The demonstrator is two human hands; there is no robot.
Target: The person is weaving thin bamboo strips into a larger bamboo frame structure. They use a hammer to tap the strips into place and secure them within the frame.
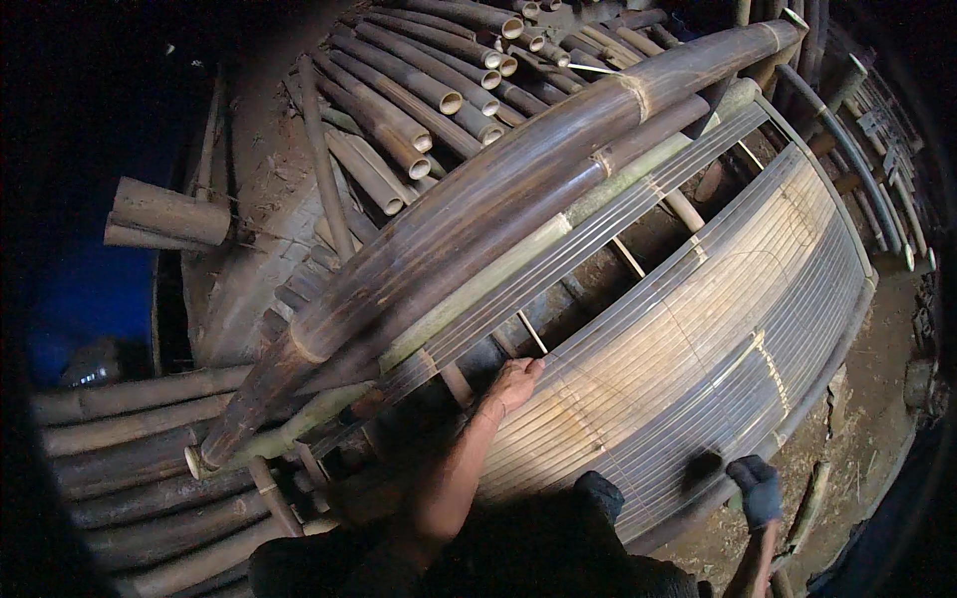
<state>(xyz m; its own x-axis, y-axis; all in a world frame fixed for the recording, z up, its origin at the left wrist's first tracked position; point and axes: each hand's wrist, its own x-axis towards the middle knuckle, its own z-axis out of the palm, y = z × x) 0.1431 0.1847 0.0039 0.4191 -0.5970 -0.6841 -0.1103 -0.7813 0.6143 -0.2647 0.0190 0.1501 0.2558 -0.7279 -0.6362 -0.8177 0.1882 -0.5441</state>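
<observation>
A wide panel of thin bamboo slats (688, 329), pale in the middle and darker along its sides, lies in front of me. My bare left hand (516, 383) is closed on the outermost bamboo slat (620, 297) at the panel's far edge, beside the open gap. A thin pale stick (532, 333) crosses the gap just beyond these fingers. My right hand (758, 488), in a dark grey glove, is curled closed by the near right rim, close to a dark bamboo pole (819, 381). Whatever it may hold is hidden.
Thick dark bamboo poles (518, 169) run diagonally beyond the gap. Cut bamboo tubes (424, 90) are stacked at the back. More long poles (150, 488) lie at the left. Crosspieces (684, 210) span the gap. A split bamboo piece (809, 503) rests on the ground at right.
</observation>
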